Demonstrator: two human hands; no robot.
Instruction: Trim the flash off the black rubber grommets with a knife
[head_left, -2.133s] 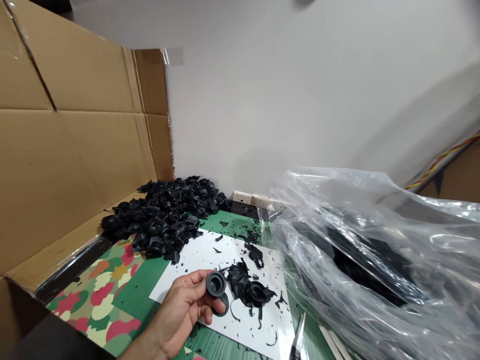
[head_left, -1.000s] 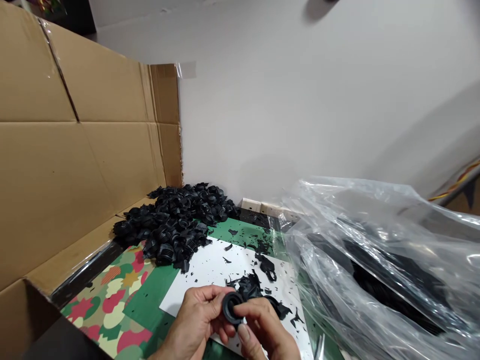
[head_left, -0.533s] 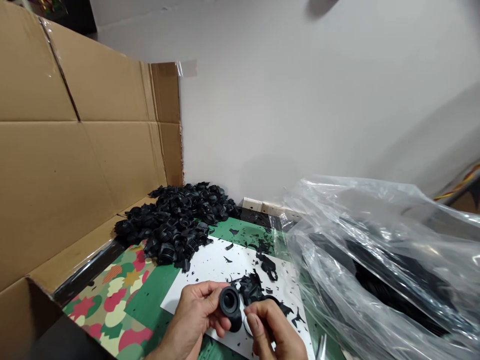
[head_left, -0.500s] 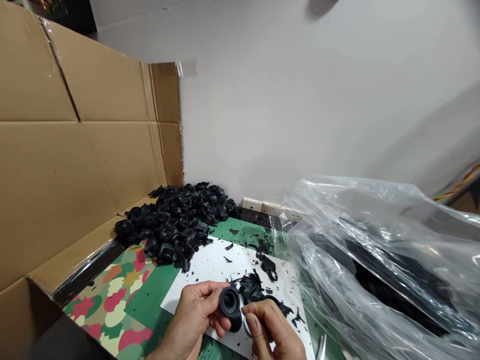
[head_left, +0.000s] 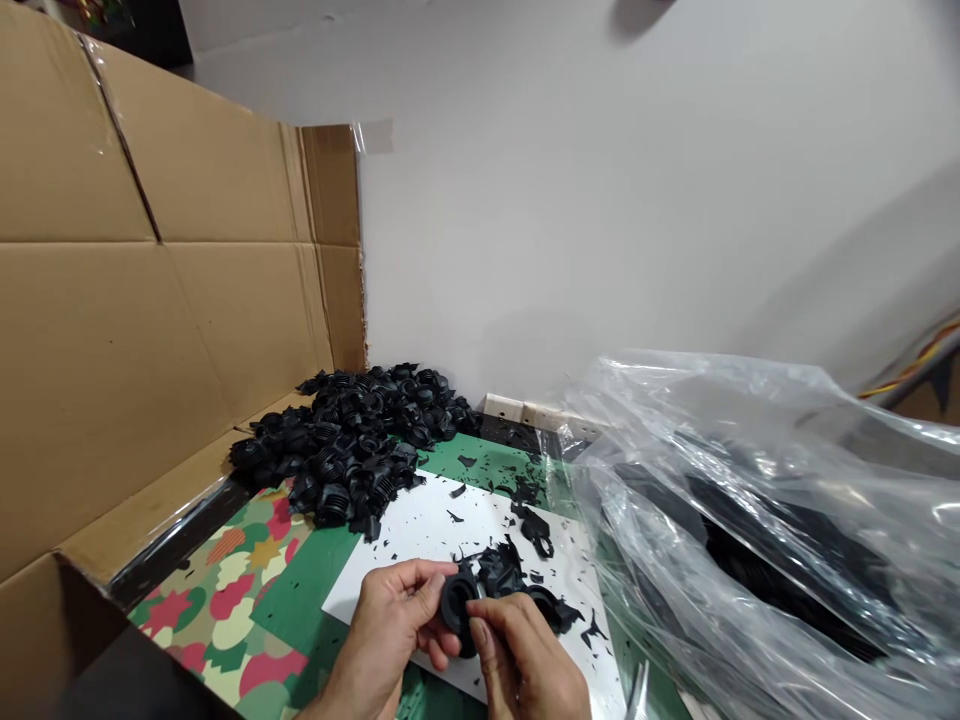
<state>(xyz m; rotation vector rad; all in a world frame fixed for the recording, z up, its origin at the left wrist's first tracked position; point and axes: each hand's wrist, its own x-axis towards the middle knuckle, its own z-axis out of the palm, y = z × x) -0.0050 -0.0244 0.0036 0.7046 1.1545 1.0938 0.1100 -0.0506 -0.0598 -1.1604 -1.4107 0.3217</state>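
My left hand (head_left: pixel 394 630) is closed on a black ring-mouthed rubber part (head_left: pixel 454 603), thumb and fingers at its left side and its round opening facing up toward me. Against the right edge of that opening, my right hand (head_left: pixel 525 650) is pinched, thumb against forefinger. Whatever sits between those fingertips is too small to make out. Just behind the hands, black rubber scraps (head_left: pixel 499 568) lie heaped on a white sheet (head_left: pixel 420 515). A metal tool (head_left: pixel 638 690) shows only in part to the right of my right hand.
A large pile of black ribbed rubber parts (head_left: pixel 352 440) stands at the back left, beside a cardboard wall (head_left: pixel 210 290). Clear plastic bags (head_left: pixel 750 480) with black parts inside fill the right. Small black trimmings dot the green mat (head_left: pixel 480 455). A wall rises behind.
My right hand has moved left, from beside the rubber part to its rim. The left hand keeps its hold, and the part has tilted slightly.
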